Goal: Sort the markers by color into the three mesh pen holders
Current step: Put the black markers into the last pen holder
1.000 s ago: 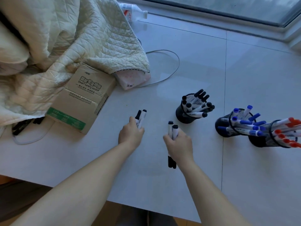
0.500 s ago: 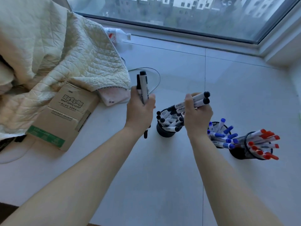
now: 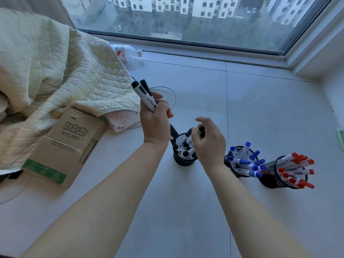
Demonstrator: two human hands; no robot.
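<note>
Three black mesh holders stand in a row on the white sill. The left holder (image 3: 183, 161) is full of black-capped markers, the middle holder (image 3: 230, 164) has blue-capped ones, and the right holder (image 3: 270, 181) has red-capped ones. My left hand (image 3: 155, 121) grips two black markers (image 3: 144, 94) upright, just left of and above the black holder. My right hand (image 3: 209, 142) hovers over that holder with relaxed, spread fingers and holds nothing; two black caps (image 3: 201, 131) poke up beside its fingertips.
A cardboard box (image 3: 63, 146) lies at the left, partly under a quilted cream blanket (image 3: 55, 75). A plastic bottle (image 3: 126, 52) lies near the window, and a thin grey cable (image 3: 174, 97) loops behind my left hand. The window frame closes the back and right.
My right hand has let its two black markers go into the left holder and opened. My left hand has tilted its two markers to the left. The view has tipped up toward the window.
</note>
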